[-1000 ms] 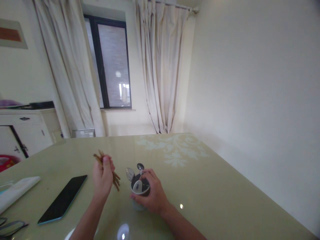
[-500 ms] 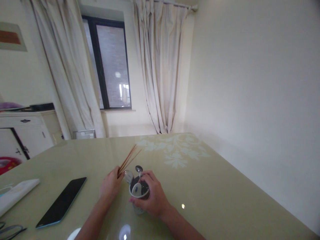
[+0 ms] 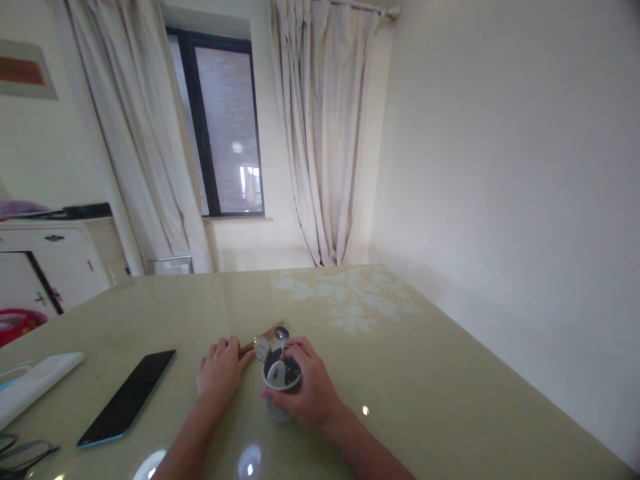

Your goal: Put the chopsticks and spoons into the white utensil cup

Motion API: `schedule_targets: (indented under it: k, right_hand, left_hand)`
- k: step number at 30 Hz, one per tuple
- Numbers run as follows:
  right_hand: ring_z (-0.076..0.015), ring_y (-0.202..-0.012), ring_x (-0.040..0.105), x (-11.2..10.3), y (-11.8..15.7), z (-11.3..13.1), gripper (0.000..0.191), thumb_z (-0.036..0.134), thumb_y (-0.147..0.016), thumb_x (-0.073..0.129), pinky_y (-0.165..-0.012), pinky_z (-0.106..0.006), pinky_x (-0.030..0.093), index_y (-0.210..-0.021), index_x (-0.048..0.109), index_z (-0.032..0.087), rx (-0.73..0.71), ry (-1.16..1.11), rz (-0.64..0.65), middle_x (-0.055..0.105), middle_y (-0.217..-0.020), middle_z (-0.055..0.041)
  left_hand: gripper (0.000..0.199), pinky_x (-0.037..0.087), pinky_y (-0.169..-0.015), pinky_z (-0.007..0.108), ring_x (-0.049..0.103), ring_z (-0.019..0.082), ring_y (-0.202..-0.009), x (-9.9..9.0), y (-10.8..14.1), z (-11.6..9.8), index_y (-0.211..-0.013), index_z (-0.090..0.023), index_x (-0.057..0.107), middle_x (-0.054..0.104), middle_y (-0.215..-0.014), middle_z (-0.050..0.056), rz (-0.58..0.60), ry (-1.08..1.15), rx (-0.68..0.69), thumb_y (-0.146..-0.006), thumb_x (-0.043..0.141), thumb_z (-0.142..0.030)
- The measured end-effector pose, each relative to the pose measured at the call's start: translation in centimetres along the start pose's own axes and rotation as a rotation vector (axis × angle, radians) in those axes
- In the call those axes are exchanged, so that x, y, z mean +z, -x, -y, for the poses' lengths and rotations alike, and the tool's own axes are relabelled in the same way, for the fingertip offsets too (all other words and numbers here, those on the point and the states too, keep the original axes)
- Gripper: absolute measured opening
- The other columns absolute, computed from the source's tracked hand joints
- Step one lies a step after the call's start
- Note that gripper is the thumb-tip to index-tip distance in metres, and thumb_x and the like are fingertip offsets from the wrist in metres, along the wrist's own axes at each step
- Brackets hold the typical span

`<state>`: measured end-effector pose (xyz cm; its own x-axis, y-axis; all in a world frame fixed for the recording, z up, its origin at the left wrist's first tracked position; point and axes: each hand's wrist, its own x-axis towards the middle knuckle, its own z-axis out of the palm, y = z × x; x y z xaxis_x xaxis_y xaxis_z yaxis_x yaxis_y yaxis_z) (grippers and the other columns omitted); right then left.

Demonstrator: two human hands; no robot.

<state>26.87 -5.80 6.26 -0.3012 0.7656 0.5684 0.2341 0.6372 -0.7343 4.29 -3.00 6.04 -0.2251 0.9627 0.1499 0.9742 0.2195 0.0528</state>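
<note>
My right hand (image 3: pixel 314 385) is wrapped round the side and rim of a utensil holder (image 3: pixel 280 411), a pale cup with a dark inside. Several spoons stand in it: a metal spoon (image 3: pixel 282 333) leaning back, a clear-looking one (image 3: pixel 261 347) at the left and a white one (image 3: pixel 276 374) in front. Left of the cup, my left hand (image 3: pixel 220 371) is closed on a bundle of thin brown chopsticks (image 3: pixel 247 348), low at the tabletop. Their far ends pass behind the spoons; the near ends are hidden in the hand.
A black phone-like slab (image 3: pixel 129 399) lies on the glossy green table (image 3: pixel 425 400) to the left. Beyond it are a white flat object (image 3: pixel 37 387) and a pair of glasses (image 3: pixel 25 453). A wall (image 3: pixel 500 200) runs along the right edge.
My left hand has lowered the chopsticks from a raised, fanned slant to nearly flat, pointing more to the right. My right hand still holds the cup, with little movement.
</note>
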Motion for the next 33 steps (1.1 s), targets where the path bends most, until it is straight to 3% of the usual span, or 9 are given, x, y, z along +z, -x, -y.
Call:
schedule_targets:
  k: [5, 13, 16, 20, 25, 29, 33]
  right_hand:
    - [-0.0275, -0.113, 0.072, -1.1, -0.4, 0.1, 0.054, 0.033, -0.064, 0.102, -0.1, -0.036, 0.056, -0.103, 0.066, 0.024, 0.021, 0.11, -0.035, 0.068, -0.126, -0.0088]
    - [-0.0275, -0.11, 0.074, -2.5, -0.8, -0.4, 0.044, 0.031, -0.071, 0.096, -0.098, -0.037, 0.058, -0.102, 0.065, 0.024, 0.065, 0.236, -0.133, 0.068, -0.122, -0.008]
    - [-0.027, -0.107, 0.074, -2.7, -0.9, -0.6, 0.042, 0.031, -0.072, 0.095, -0.096, -0.036, 0.059, -0.1, 0.065, 0.024, 0.077, 0.243, -0.163, 0.068, -0.119, -0.0078]
    - [-0.0272, -0.106, 0.074, -2.7, -1.0, -0.6, 0.041, 0.031, -0.073, 0.094, -0.095, -0.037, 0.059, -0.101, 0.064, 0.024, 0.077, 0.242, -0.157, 0.067, -0.119, -0.0077]
    - [-0.028, -0.109, 0.073, -2.7, -0.9, -0.7, 0.043, 0.03, -0.073, 0.095, -0.096, -0.038, 0.059, -0.103, 0.064, 0.024, 0.072, 0.248, -0.146, 0.068, -0.122, -0.0083]
    - [-0.0282, -0.11, 0.073, -2.7, -1.0, -0.8, 0.042, 0.03, -0.073, 0.094, -0.097, -0.038, 0.058, -0.103, 0.064, 0.024, 0.064, 0.243, -0.146, 0.068, -0.121, -0.0086]
    - [-0.0281, -0.111, 0.073, -2.8, -1.0, -0.8, 0.042, 0.03, -0.073, 0.095, -0.098, -0.037, 0.058, -0.101, 0.064, 0.024, 0.059, 0.231, -0.151, 0.068, -0.121, -0.0088]
  left_hand:
    - [0.044, 0.051, -0.096, 0.045, 0.065, 0.036, -0.124, -0.4, 0.2, -0.4, -0.119, -0.016, 0.068, 0.07, -0.126, 0.018, -0.007, -0.012, 0.002, -0.107, 0.044, -0.051]
    - [0.047, 0.053, -0.092, 0.045, 0.068, 0.035, -0.12, 0.3, 0.2, -0.4, -0.116, -0.014, 0.07, 0.071, -0.123, 0.019, -0.06, -0.052, -0.009, -0.111, 0.03, -0.038]
    - [0.05, 0.053, -0.097, 0.048, 0.067, 0.036, -0.123, 0.9, -0.2, -0.1, -0.125, -0.013, 0.069, 0.071, -0.13, 0.02, -0.047, -0.023, 0.011, -0.11, 0.028, -0.038]
    - [0.059, 0.047, -0.114, 0.051, 0.058, 0.036, -0.143, 2.6, -1.0, 0.4, -0.152, -0.013, 0.056, 0.059, -0.157, 0.02, -0.007, 0.056, 0.119, -0.108, 0.03, -0.042]
    - [0.074, 0.033, -0.13, 0.05, 0.041, 0.033, -0.16, 4.9, -1.8, 0.8, -0.164, -0.005, 0.039, 0.04, -0.173, 0.021, 0.092, 0.069, 0.199, -0.106, 0.027, -0.049]
    - [0.082, 0.026, -0.133, 0.051, 0.033, 0.033, -0.164, 5.0, -2.0, 0.9, -0.168, -0.002, 0.029, 0.031, -0.177, 0.021, 0.141, 0.035, 0.215, -0.104, 0.026, -0.054]
    - [0.084, 0.025, -0.133, 0.053, 0.032, 0.033, -0.164, 4.6, -2.0, 0.8, -0.169, -0.004, 0.028, 0.031, -0.176, 0.021, 0.129, 0.045, 0.187, -0.103, 0.027, -0.057]
